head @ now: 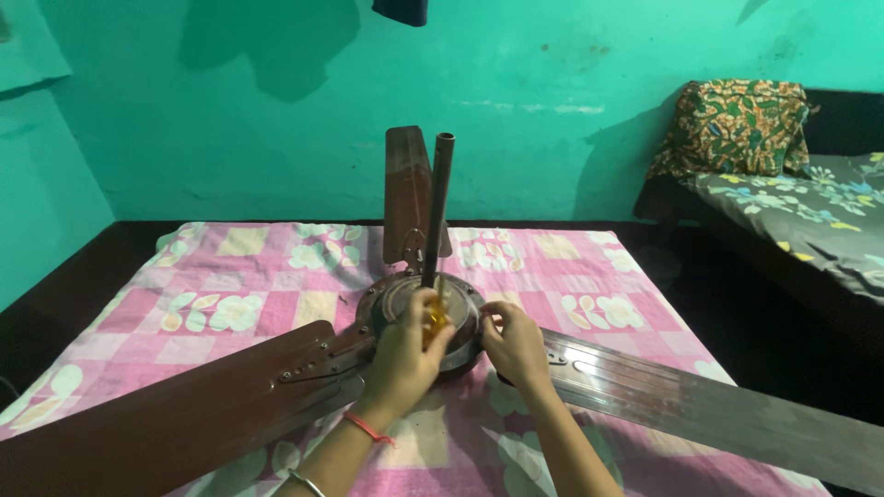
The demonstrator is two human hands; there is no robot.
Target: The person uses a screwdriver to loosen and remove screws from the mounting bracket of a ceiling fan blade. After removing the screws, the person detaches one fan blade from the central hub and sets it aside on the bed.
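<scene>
Reached out over the near edge of a pink checked cloth (276, 276): two bare hands on a brown ceiling fan (419, 317). Left hand (405, 354) wrapped tight round a yellow-handled screwdriver (435, 317), tip down on the round fan motor in the middle. Right hand (516, 345) bent, fingers pressed on the motor's rim. Stuck up from the motor, a dark rod (437, 202). Spread out flat, long brown blades (184, 405). Behind, a green wall (516, 110); off to the right, a bed (810, 212).

Fan blades (184, 405): glossy brown painted metal. Down rod (438, 198): dull, smooth metal. Sheet (276, 276): soft matt printed cloth. Wall (516, 101): matt, blotchy painted plaster.
</scene>
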